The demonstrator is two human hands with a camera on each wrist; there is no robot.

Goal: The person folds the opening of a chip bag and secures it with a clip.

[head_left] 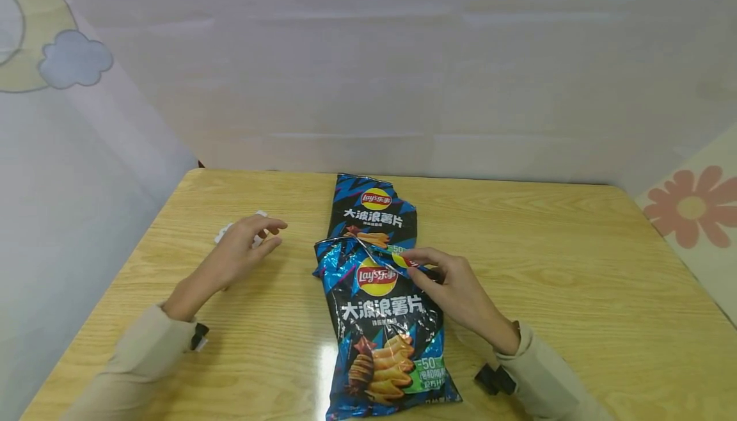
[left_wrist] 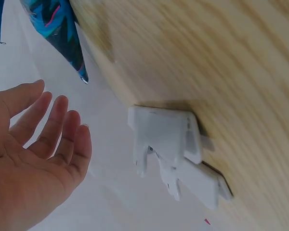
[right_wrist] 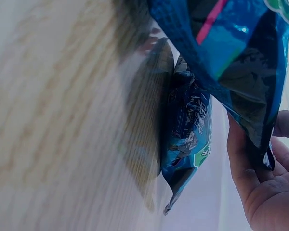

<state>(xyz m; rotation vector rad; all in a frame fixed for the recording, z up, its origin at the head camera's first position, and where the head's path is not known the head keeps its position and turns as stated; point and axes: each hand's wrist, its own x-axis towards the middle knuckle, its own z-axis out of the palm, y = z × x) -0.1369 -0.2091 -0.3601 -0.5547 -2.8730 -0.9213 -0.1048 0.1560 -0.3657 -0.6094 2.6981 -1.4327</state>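
A black and blue Lay's potato chip bag [head_left: 382, 325] lies face up in front of me, its top right corner folded over. My right hand [head_left: 460, 286] pinches that folded corner between thumb and fingers; in the right wrist view the fingers [right_wrist: 243, 163] are behind the bag's edge. My left hand [head_left: 238, 248] hovers left of the bag with fingers loosely bent, holding nothing. Beyond and partly under that hand in the head view are white plastic clips [left_wrist: 164, 130], standing on the table apart from the hand.
A second chip bag [head_left: 371, 206] of the same kind lies behind the first, which covers its lower part. Its upper right corner looks cut away or folded. The wooden table [head_left: 547, 248] ends at a pale cloth backdrop [head_left: 368, 88].
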